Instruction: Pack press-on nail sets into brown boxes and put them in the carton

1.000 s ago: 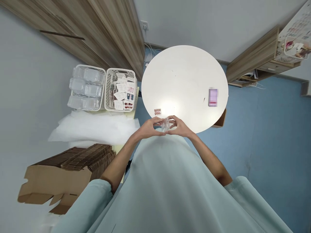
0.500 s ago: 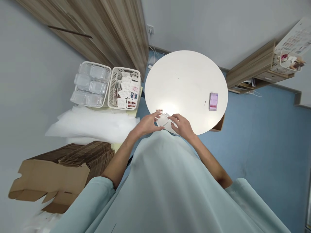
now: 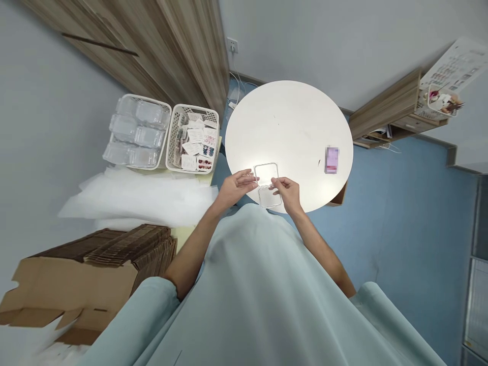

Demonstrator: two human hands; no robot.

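A clear hinged plastic case (image 3: 270,197) stands unfolded over the near edge of the round white table (image 3: 290,127), its two square halves spread apart. My right hand (image 3: 288,193) pinches the case near the hinge on its right side. On the other side, my left hand (image 3: 234,189) has its fingers stretched out, with the tips at the left edge of the case; whether they touch it is unclear. Partly covered by those fingers, a small set of reddish, nail-like pieces (image 3: 247,174) lies on the table.
A blurred purple packet (image 3: 331,160) lies on the table's right side. To the left stand a white basket of clear plastic boxes (image 3: 166,145) and a white basket of cards and packets (image 3: 216,129). White plastic sheets (image 3: 141,198) and folded cardboard boxes (image 3: 76,284) are nearer.
The clear case, folded together between both hands before, is now spread open. My left fingers have straightened, and my right hand has moved slightly onto the hinge area.
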